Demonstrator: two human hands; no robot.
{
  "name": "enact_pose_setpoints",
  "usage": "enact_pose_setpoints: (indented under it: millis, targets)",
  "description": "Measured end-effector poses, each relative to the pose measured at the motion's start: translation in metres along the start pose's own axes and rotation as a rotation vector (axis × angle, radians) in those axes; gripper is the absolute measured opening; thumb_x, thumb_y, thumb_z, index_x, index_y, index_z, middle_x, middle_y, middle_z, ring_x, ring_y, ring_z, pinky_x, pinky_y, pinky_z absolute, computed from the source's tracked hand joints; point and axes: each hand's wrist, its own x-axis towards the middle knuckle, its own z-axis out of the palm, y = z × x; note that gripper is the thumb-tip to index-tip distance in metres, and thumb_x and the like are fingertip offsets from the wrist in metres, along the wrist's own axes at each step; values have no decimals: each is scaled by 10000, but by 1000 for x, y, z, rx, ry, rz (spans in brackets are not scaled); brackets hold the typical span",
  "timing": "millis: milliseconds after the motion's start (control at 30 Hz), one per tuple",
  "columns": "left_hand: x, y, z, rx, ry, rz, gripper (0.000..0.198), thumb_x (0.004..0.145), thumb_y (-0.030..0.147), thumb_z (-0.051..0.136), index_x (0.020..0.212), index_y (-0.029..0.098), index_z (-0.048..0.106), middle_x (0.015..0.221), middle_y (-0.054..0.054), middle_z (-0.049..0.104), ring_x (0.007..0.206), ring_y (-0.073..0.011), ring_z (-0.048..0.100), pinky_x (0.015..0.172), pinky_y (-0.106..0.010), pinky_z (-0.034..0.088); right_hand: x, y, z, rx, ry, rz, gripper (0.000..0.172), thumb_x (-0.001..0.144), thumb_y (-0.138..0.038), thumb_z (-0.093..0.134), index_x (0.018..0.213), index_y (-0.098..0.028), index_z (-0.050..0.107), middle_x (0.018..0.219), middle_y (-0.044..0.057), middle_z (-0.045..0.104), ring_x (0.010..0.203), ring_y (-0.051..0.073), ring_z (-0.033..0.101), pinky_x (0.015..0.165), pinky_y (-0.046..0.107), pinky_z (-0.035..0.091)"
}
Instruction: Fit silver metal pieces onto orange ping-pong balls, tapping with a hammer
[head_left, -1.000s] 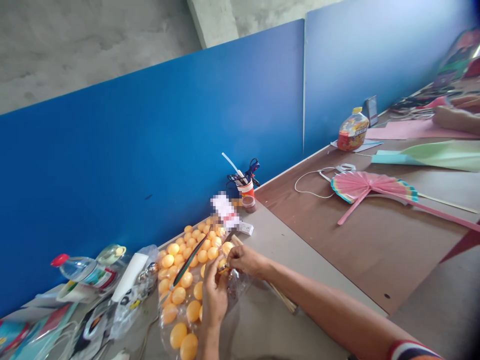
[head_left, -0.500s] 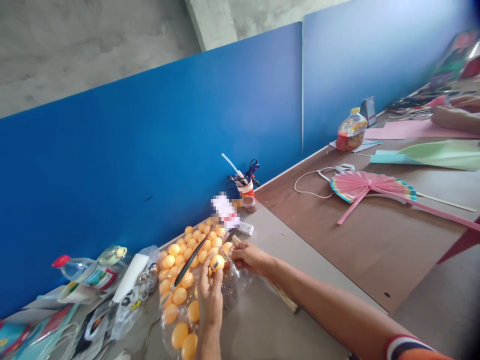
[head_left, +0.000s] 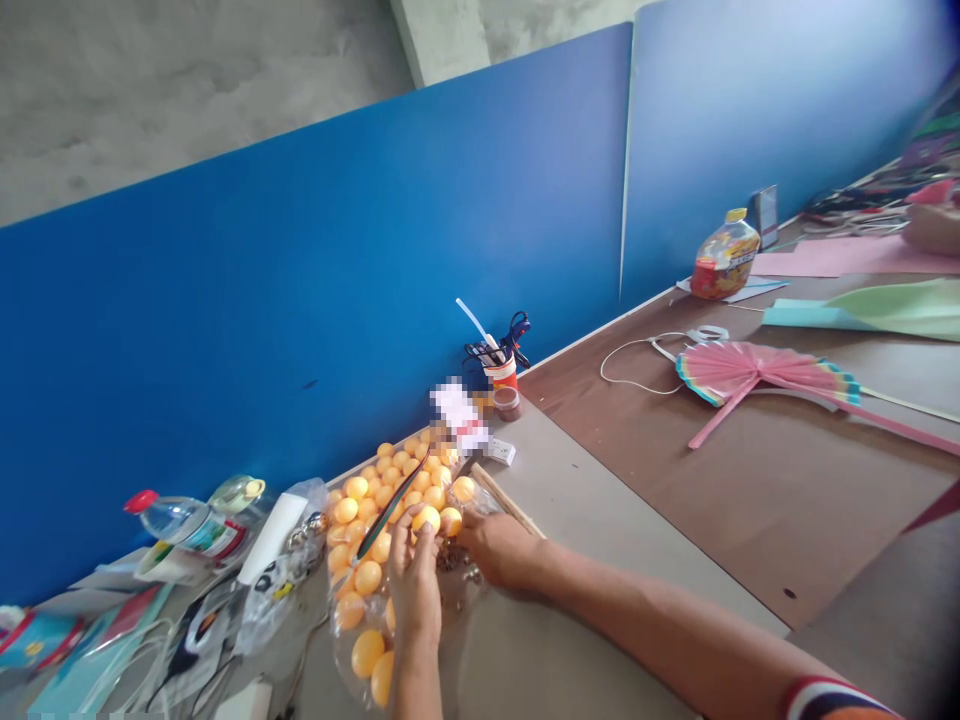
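My left hand (head_left: 416, 575) grips an orange ping-pong ball (head_left: 426, 520) between thumb and fingers, over the front of a clear plastic bag of orange balls (head_left: 367, 578). Just right of it, my right hand (head_left: 501, 550) is curled, its fingertips tucked low and mostly hidden. Whatever they hold cannot be made out. Another orange ball (head_left: 450, 522) sits between the two hands. Small shiny metal pieces (head_left: 472, 574) lie under my right fingers. A dark strap (head_left: 391, 508) crosses the bag, and a wooden stick (head_left: 506, 498) rests behind my right hand.
On the left are a red-capped bottle (head_left: 187, 525), a white roll (head_left: 274, 537) and plastic bags. A cup of tools (head_left: 501, 370) stands by the blue partition (head_left: 337, 280). To the right lie a pink paper fan (head_left: 750, 370) and a juice bottle (head_left: 726, 258); another person's hand (head_left: 934, 228) shows beyond.
My right hand has come down and back from the loose ball onto the small metal pieces. The left hand still holds its ball, turned so the dark print no longer shows. The view has shifted slightly.
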Motion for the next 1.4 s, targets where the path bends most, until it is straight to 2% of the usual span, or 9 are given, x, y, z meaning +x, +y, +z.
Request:
enact_pose_setpoints:
  millis: [133,233,433,567,700,833,933,1033,1400]
  targets:
    - [0,4,1,-52,63,-91,421,815,479,705,1134,219,617,1146,-87,664,882,-202,699,812,-346,565,1,4,2,1,41,15,172,729,-77,604,852,-162,689,891,109,696,585,159,552,533,276,394]
    - [0,6,3,-91,74,-127,437,811,474,700,1159,223,614,1079,-67,682,816,-182,690,790,-342,558,1,8,6,97,115,60,154,739,-72,586,817,-154,691,814,103,697,591,159,551,547,269,403]
    - [3,10,6,-301,65,-135,508,752,400,749,1207,214,618,1055,-63,705,799,-179,694,772,-331,558,4,12,7,383,263,116,328,784,-61,496,969,-167,745,979,104,721,833,190,653,769,268,486]
    - [5,10,5,-339,22,-150,545,770,418,721,1264,217,608,1120,-95,716,784,-179,698,754,-334,556,9,14,3,506,238,128,357,734,-39,486,910,-169,768,966,89,737,895,201,662,842,275,485]
    - [4,11,4,-355,20,-143,560,755,393,729,1275,222,610,1107,-95,722,787,-180,705,768,-337,561,12,16,1,673,201,189,323,685,-18,479,799,-179,735,801,26,723,755,155,636,739,251,481]
    - [1,12,4,-302,-8,-129,596,725,345,759,1289,245,592,1082,-72,718,845,-207,720,811,-359,569,14,16,1,1061,118,325,237,709,-65,480,820,-182,654,495,-55,558,463,103,507,511,210,409]
    - [0,9,1,-209,-50,-132,582,759,358,745,1306,268,568,1128,-65,697,934,-229,717,846,-374,569,16,16,1,1352,148,305,125,685,-104,548,778,-176,591,522,-60,580,451,88,530,495,196,414]
    - [0,6,-1,-158,-59,-140,574,769,356,744,1305,261,563,1174,-78,678,999,-245,705,870,-375,564,16,17,0,1554,188,262,140,645,-143,637,765,-167,571,575,-56,607,454,77,539,509,202,437]
    - [-6,6,-1,-57,-125,-43,540,783,382,729,1286,251,582,1188,-82,699,1046,-239,684,967,-383,508,17,21,-2,1902,145,191,243,576,-184,755,752,-141,593,615,-23,648,439,70,543,499,206,431]
